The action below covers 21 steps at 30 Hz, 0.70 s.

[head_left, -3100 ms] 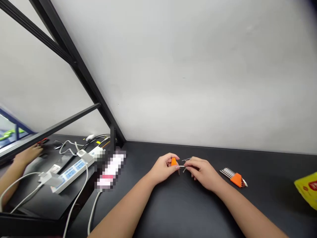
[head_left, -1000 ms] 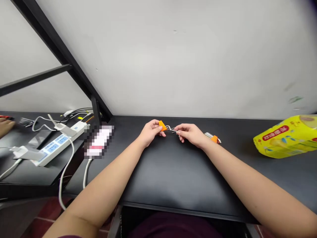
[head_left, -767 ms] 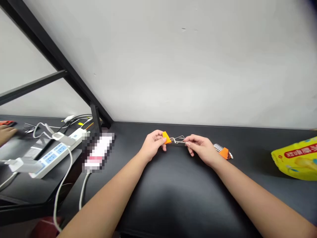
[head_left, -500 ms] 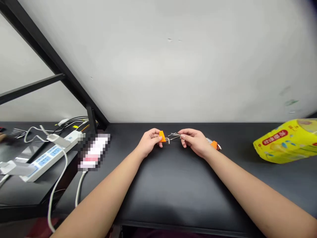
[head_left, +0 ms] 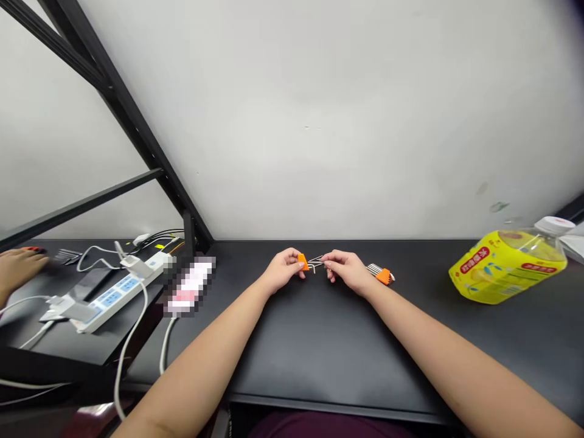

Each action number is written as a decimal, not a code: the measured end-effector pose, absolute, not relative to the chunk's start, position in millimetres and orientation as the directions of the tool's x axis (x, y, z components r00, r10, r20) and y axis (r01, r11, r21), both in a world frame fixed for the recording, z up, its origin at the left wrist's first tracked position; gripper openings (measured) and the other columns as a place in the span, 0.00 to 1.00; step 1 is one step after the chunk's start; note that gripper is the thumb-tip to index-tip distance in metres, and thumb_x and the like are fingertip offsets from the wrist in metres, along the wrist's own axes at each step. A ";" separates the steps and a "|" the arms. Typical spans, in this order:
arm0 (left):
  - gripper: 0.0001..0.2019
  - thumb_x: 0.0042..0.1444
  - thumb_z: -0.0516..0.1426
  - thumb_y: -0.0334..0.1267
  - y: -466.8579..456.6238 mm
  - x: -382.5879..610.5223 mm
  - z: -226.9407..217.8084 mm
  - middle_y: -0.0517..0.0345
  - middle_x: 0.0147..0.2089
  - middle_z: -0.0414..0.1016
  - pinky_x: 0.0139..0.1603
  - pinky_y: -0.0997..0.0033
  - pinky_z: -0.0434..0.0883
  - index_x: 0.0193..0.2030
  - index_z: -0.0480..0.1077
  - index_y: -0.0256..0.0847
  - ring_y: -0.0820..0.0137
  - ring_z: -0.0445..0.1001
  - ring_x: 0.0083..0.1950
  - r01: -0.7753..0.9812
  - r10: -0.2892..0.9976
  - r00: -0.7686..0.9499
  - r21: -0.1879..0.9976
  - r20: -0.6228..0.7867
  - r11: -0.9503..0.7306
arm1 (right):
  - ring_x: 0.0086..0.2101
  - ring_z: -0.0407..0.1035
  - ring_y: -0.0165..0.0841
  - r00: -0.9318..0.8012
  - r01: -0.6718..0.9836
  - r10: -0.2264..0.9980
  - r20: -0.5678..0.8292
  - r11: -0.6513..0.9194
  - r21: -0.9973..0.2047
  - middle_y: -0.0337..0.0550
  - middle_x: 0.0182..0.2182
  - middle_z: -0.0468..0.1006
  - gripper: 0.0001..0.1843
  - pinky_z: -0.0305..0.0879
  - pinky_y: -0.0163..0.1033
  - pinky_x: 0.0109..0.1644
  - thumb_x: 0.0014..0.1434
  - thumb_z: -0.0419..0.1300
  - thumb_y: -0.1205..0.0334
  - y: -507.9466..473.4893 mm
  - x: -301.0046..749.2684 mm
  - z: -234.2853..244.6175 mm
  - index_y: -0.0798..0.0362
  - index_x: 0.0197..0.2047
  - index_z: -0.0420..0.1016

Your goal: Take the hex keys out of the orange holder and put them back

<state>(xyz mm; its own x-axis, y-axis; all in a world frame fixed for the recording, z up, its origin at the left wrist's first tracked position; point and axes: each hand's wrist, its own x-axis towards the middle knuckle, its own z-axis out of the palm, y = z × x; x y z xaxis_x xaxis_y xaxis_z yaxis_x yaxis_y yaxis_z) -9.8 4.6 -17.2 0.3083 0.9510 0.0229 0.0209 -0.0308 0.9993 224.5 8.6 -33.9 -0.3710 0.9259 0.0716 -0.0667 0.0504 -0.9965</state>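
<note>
My left hand (head_left: 281, 272) is closed around a small orange hex-key holder (head_left: 303, 262), near the back of the black table (head_left: 319, 340). My right hand (head_left: 345, 270) pinches thin metal hex keys (head_left: 316, 263) that point toward the holder. The two hands almost meet over the table. A second orange holder with a full set of hex keys (head_left: 380, 274) lies on the table just right of my right hand.
A yellow bottle (head_left: 504, 263) with a white cap lies on its side at the far right. On the left stand a white power strip (head_left: 119, 291) with cables, a blurred pink-white object (head_left: 189, 286) and a black frame post (head_left: 188, 232). Another person's hand (head_left: 18, 266) rests at the left edge.
My hands have stayed together on the holder and keys throughout. The view has shifted about and pulled back, so the whole yellow bottle now shows at the right.
</note>
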 end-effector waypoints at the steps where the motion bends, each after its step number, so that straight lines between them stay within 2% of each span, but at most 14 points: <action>1: 0.23 0.50 0.70 0.50 4.9 -10.0 -17.8 0.56 0.34 0.79 0.36 0.70 0.72 0.41 0.68 0.36 0.72 0.77 0.28 0.021 0.951 0.310 0.999 0.024 -0.032 | 0.24 0.70 0.29 -0.371 -0.072 0.926 0.070 0.047 -0.996 0.37 0.25 0.75 0.22 0.69 0.38 0.31 0.54 0.69 0.47 8.7 224.6 -34.2 0.57 0.43 0.78; 6: 0.23 0.50 0.70 0.50 6.5 -11.5 -21.2 0.56 0.33 0.80 0.35 0.70 0.72 0.41 0.68 0.36 0.72 0.77 0.27 0.021 0.947 0.319 0.999 0.031 -0.040 | 0.24 0.70 0.29 -0.383 -0.015 0.922 0.063 0.062 -0.998 0.38 0.24 0.76 0.22 0.69 0.38 0.31 0.55 0.68 0.48 8.6 224.1 -34.6 0.58 0.44 0.79; 14: 0.25 0.50 0.70 0.52 6.9 -12.9 -23.7 0.55 0.33 0.79 0.36 0.69 0.72 0.41 0.67 0.36 0.72 0.77 0.28 0.061 0.941 0.336 0.996 0.037 -0.061 | 0.24 0.71 0.31 -0.377 -0.015 0.925 0.051 0.049 -0.999 0.38 0.24 0.76 0.23 0.71 0.39 0.31 0.52 0.70 0.47 4.6 220.9 -28.4 0.57 0.42 0.79; 21: 0.24 0.52 0.69 0.52 4.8 -15.4 -18.7 0.53 0.34 0.79 0.37 0.69 0.72 0.40 0.67 0.36 0.71 0.77 0.29 0.116 0.929 0.369 0.990 0.032 -0.080 | 0.24 0.72 0.31 -0.356 -0.015 0.927 0.114 0.117 -0.993 0.38 0.25 0.75 0.21 0.73 0.39 0.30 0.53 0.69 0.47 2.8 220.1 -25.1 0.56 0.40 0.80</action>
<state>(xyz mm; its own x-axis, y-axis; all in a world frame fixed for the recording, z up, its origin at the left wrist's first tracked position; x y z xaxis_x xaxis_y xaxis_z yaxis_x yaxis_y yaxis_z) -15.4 4.8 -18.7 0.3691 0.9288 0.0320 0.1157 -0.0801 0.9900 220.1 2.8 -25.1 -0.3564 0.9273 0.1144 -0.0153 0.1166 -0.9931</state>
